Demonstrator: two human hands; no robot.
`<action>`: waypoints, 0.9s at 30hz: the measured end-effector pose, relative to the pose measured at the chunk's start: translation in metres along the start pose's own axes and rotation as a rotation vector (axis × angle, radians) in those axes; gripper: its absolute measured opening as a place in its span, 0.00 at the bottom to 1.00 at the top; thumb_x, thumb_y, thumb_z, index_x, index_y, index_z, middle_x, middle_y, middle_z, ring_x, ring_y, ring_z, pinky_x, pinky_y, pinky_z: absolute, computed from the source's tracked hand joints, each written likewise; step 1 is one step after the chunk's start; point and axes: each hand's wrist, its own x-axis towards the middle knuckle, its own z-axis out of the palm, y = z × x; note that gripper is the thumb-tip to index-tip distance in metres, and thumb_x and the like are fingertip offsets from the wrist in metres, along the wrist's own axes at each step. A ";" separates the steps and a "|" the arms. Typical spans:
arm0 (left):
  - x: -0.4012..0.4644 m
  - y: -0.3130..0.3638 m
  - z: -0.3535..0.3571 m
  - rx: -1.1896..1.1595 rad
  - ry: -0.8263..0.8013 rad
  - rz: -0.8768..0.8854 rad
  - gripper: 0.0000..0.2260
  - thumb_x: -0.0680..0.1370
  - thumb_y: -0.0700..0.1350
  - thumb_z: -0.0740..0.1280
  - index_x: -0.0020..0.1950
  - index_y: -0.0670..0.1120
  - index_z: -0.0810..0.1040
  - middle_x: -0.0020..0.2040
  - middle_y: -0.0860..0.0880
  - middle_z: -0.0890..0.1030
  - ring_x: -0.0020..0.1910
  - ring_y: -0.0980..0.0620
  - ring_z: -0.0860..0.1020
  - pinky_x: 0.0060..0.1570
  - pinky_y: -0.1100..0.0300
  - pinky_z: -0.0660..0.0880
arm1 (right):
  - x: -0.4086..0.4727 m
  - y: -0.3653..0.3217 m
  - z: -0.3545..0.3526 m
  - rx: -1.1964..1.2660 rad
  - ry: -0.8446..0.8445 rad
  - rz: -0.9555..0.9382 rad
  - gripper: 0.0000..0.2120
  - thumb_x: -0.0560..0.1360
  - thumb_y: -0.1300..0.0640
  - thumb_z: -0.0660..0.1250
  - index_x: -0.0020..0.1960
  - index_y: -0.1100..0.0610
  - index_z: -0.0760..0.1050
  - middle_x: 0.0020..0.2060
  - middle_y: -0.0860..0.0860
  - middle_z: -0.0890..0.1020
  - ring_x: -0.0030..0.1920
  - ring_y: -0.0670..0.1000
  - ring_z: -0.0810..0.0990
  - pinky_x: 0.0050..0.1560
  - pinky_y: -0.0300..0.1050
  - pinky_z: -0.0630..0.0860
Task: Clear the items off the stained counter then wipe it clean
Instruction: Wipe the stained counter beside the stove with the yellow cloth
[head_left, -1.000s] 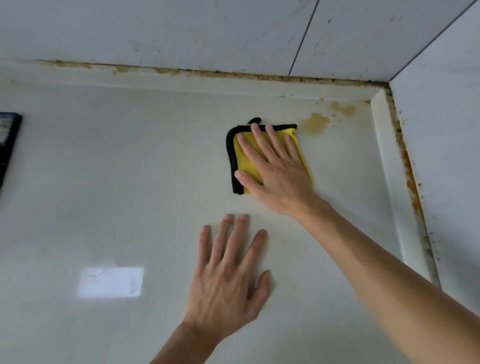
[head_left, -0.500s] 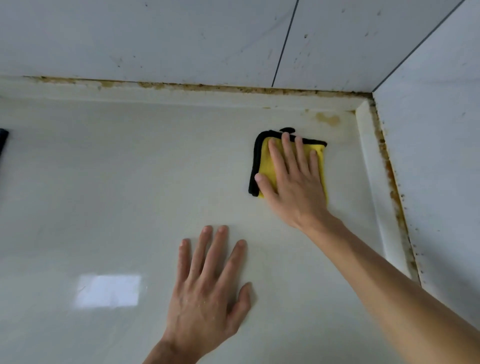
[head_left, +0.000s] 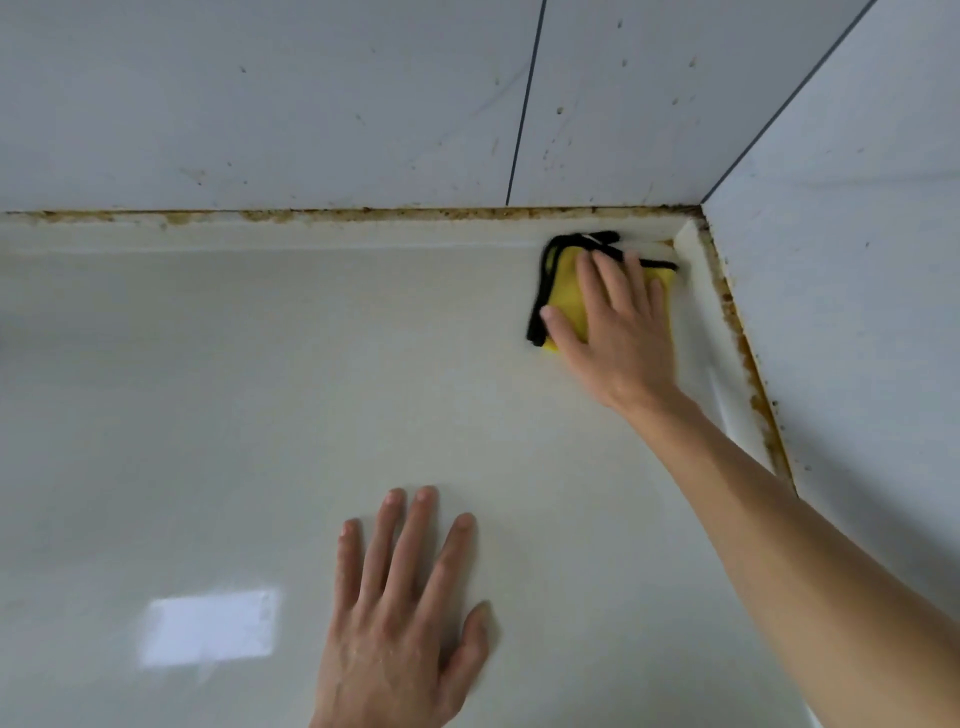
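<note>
A folded yellow cloth with a black hem (head_left: 563, 291) lies in the far right corner of the pale counter (head_left: 260, 395). My right hand (head_left: 618, 332) presses flat on it with straight fingers, pushing it against the raised back lip. My left hand (head_left: 400, 608) rests flat on the counter near the front, fingers spread, holding nothing. The cloth covers the spot where the brown stains showed earlier.
White wall tiles (head_left: 311, 104) rise behind and to the right, speckled with small spots. Brown grime lines the joint along the back lip (head_left: 363, 213) and the right-hand lip (head_left: 753, 379). A bright window reflection (head_left: 208, 629) sits on the counter at front left.
My right hand slid the cloth right and back into the corner, over the brown stains. My left hand stayed flat on the counter. The dark object at the left edge left the view.
</note>
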 end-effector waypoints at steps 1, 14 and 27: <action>0.000 0.000 0.000 -0.006 0.005 -0.004 0.31 0.79 0.61 0.66 0.80 0.50 0.74 0.85 0.43 0.63 0.84 0.37 0.61 0.82 0.34 0.54 | -0.007 0.005 0.000 0.008 -0.001 0.069 0.38 0.82 0.32 0.44 0.86 0.52 0.48 0.85 0.48 0.51 0.85 0.55 0.43 0.83 0.59 0.44; 0.002 0.002 0.000 0.007 -0.004 -0.015 0.30 0.78 0.62 0.64 0.78 0.50 0.77 0.85 0.43 0.65 0.84 0.37 0.63 0.81 0.33 0.56 | 0.012 0.014 -0.015 0.004 -0.128 -0.148 0.37 0.83 0.31 0.46 0.86 0.47 0.43 0.85 0.43 0.44 0.84 0.48 0.38 0.83 0.56 0.40; 0.002 0.002 -0.004 -0.004 -0.022 0.003 0.30 0.79 0.61 0.64 0.79 0.49 0.75 0.85 0.42 0.63 0.84 0.36 0.61 0.80 0.31 0.56 | 0.020 0.005 -0.005 0.063 -0.046 0.274 0.43 0.83 0.33 0.47 0.85 0.61 0.40 0.85 0.57 0.43 0.85 0.56 0.41 0.83 0.55 0.43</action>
